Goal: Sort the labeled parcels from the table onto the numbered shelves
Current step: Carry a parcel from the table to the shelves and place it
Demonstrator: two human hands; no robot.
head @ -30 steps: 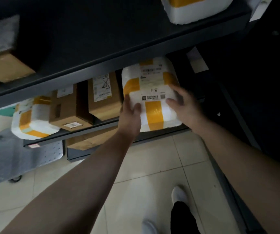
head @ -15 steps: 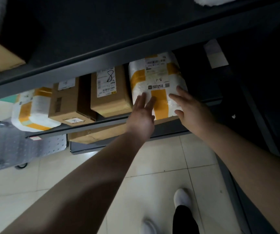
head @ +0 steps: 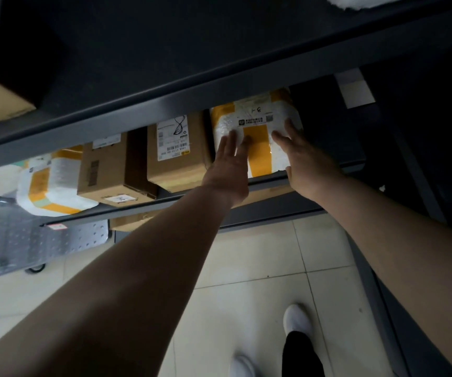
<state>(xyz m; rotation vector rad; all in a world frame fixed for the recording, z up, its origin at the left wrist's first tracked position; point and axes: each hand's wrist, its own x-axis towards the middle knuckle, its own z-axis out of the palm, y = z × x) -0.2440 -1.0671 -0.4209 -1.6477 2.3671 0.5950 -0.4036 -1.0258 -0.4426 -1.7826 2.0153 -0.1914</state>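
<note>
White-and-yellow parcel (head: 257, 131) sits on shelf (head: 314, 174); my left hand (head: 230, 170) and right hand (head: 305, 161) press flat-fingered; I'd push evenly, squaring it.

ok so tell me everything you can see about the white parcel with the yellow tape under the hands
The white parcel looks wrapped in bubbly plastic, crossed by broad yellow tape, with a printed label and a handwritten mark. It lies flat on the dark shelf, rightmost in its row, beside a brown cardboard box. The left hand and right hand press straight fingers on its near end.
</note>
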